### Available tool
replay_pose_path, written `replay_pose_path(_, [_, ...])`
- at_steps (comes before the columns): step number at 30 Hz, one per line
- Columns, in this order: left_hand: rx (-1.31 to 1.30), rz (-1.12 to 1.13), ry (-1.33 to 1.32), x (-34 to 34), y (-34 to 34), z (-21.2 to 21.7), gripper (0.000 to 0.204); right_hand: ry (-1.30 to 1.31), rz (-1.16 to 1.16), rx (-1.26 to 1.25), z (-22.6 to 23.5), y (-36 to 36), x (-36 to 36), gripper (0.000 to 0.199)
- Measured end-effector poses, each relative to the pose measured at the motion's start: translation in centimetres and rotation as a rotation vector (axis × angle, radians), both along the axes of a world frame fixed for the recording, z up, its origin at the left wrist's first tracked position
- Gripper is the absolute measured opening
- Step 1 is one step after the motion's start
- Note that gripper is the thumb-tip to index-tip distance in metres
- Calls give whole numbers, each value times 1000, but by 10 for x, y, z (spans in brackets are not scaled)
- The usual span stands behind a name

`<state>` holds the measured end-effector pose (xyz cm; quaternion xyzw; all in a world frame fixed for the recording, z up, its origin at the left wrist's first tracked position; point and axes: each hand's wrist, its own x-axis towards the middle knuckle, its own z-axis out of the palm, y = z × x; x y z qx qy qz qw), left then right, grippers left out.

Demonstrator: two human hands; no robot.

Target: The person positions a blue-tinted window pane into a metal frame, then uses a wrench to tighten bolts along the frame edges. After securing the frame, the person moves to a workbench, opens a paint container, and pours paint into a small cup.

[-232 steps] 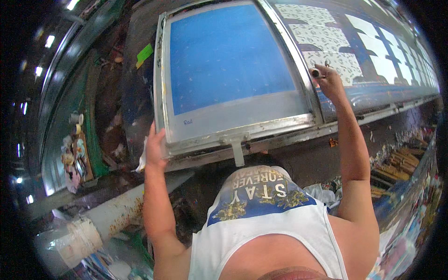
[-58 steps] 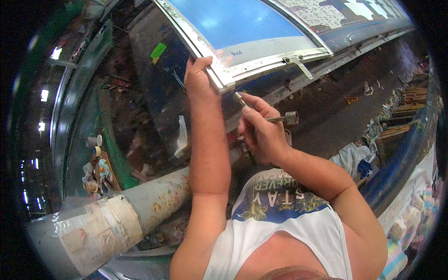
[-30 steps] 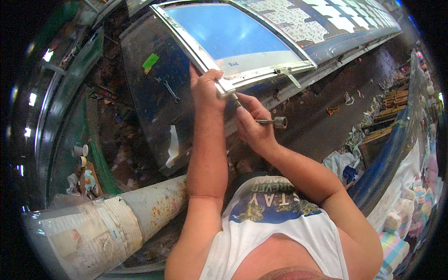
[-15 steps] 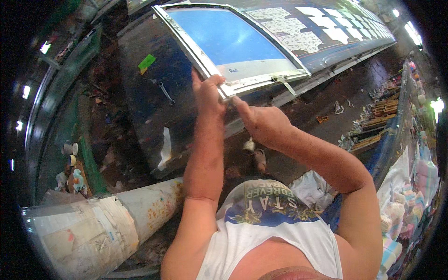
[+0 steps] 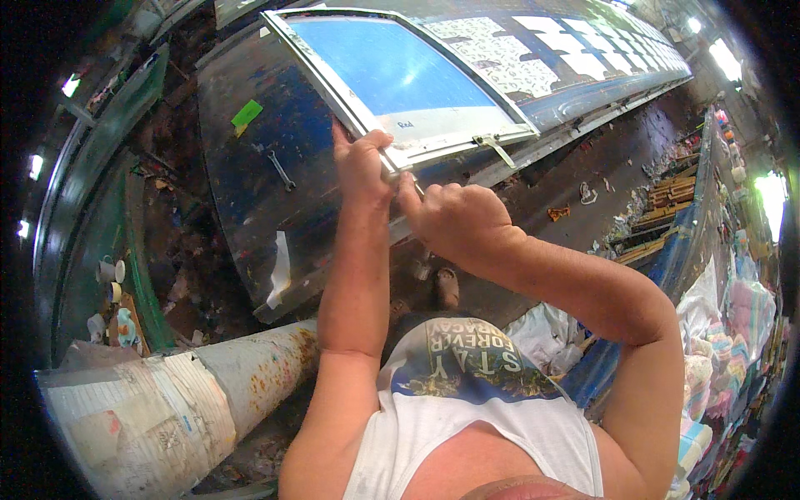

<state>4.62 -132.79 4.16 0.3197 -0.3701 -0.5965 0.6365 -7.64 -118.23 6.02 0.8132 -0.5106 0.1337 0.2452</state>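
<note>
A screen printing frame [image 5: 462, 143] with a pale metal rim and blue mesh [image 5: 392, 62] lies tilted over the dark table. My left hand [image 5: 362, 167] is closed around its near left corner, thumb on top of the rim. My right hand [image 5: 458, 212] is curled at that same corner, fingertips against the rim's underside end. A thin light edge shows between its fingers, too small to name. A small metal bracket [image 5: 497, 152] sticks out from the frame's near side.
On the table [image 5: 250, 179] lie a wrench [image 5: 282, 172], a green scrap [image 5: 247, 114] and a white strip [image 5: 279, 271]. Patterned white pieces [image 5: 492, 54] run along the table to the far right. A large pale roll [image 5: 258, 367] stands at lower left; wrapped bundles [image 5: 733, 358] lie at right.
The whole view has shifted slightly. My right hand has turned and its fingers have moved closer in at the frame's corner. My left hand keeps its grip.
</note>
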Motion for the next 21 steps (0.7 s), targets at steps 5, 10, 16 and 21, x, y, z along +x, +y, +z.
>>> replay_pose_path(5, [29, 7, 55, -8, -1, 1, 95, 16, 27, 70, 3, 8, -14, 33])
replay_pose_path(10, [17, -22, 131, -3, 3, 1, 102, -184, 214, 549, -13, 27, -24, 16])
replay_pose_path(16, [-5, -44, 11, 22, -7, -18, 84, -670, 79, 608, -63, 53, -36, 57])
replay_pose_path(21, [22, 7, -196, 69, -24, -50, 61, -947, 100, 565, -109, 86, -61, 60])
